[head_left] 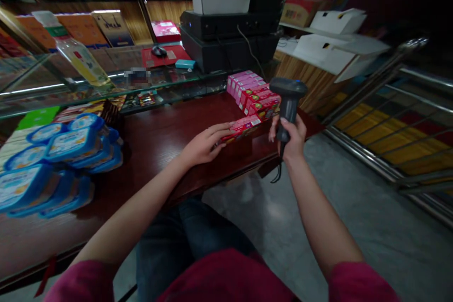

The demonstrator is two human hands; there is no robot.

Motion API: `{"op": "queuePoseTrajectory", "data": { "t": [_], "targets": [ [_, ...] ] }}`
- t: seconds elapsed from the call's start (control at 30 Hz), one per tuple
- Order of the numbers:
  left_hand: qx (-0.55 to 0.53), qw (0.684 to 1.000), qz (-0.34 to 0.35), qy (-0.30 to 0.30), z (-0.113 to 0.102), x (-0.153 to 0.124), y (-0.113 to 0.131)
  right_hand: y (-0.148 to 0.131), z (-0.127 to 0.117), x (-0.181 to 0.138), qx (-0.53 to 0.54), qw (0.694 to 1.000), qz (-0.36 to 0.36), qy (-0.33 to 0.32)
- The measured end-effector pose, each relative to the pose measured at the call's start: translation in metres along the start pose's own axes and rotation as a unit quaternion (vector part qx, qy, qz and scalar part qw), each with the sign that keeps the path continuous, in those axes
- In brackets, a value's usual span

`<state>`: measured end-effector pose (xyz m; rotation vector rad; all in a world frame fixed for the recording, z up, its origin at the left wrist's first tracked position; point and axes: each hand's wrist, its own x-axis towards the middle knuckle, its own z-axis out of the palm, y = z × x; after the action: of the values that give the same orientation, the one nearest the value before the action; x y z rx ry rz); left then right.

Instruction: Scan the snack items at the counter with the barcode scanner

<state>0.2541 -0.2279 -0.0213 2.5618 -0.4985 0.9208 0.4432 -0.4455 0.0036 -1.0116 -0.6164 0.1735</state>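
My right hand (295, 139) is wrapped around the handle of a dark barcode scanner (289, 92), held upright above the table's right edge. Its cord dangles below the grip. My left hand (203, 144) rests at the table, closed on the left end of a flat red box (246, 124), fingers over the top and thumb at the near side. Just behind that box, red boxes (260, 103) and pink boxes (244, 80) stand in a row. The scanner and my right hand hide part of the row's right side.
Blue-lidded tubs (67, 144) are stacked at the left of the dark red table (155, 151). Behind stands a glass counter with a bottle (79, 59), a mouse (159, 51) and black equipment (230, 33). A metal railing (371, 165) runs along the right.
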Motion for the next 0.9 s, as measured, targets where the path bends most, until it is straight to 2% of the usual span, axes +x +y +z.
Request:
{"op": "queuePoseTrajectory", "data": {
  "t": [0.1, 0.17, 0.3, 0.4, 0.57, 0.7, 0.8, 0.9],
  "targets": [
    [-0.029, 0.999, 0.035, -0.016, 0.034, 0.027, 0.01, -0.016, -0.023, 0.005, -0.011, 0.999, -0.034, 0.015],
    [-0.03, 0.999, 0.036, -0.018, 0.056, 0.045, 0.008, -0.024, -0.034, 0.006, -0.018, 0.999, -0.049, 0.013],
    [-0.012, 1.0, -0.016, -0.002, 0.093, 0.076, -0.009, -0.03, -0.044, 0.002, -0.027, 0.999, -0.04, 0.014],
    [-0.031, 0.998, -0.062, 0.009, 0.11, 0.089, -0.021, -0.029, -0.045, -0.004, -0.027, 0.999, -0.022, 0.014],
    [-0.047, 0.995, -0.088, 0.013, 0.123, 0.099, -0.026, -0.022, -0.04, -0.009, -0.018, 1.0, -0.008, 0.013],
    [-0.011, 0.994, -0.11, 0.003, 0.126, 0.11, -0.02, -0.016, -0.031, -0.01, -0.013, 1.0, 0.001, 0.007],
    [0.046, 0.989, -0.138, -0.016, 0.124, 0.118, -0.011, -0.015, -0.019, -0.012, -0.007, 1.0, 0.008, -0.006],
    [0.091, 0.983, -0.151, -0.042, 0.113, 0.115, -0.002, -0.014, -0.002, -0.018, 0.0, 1.0, 0.016, -0.021]
  ]
}}
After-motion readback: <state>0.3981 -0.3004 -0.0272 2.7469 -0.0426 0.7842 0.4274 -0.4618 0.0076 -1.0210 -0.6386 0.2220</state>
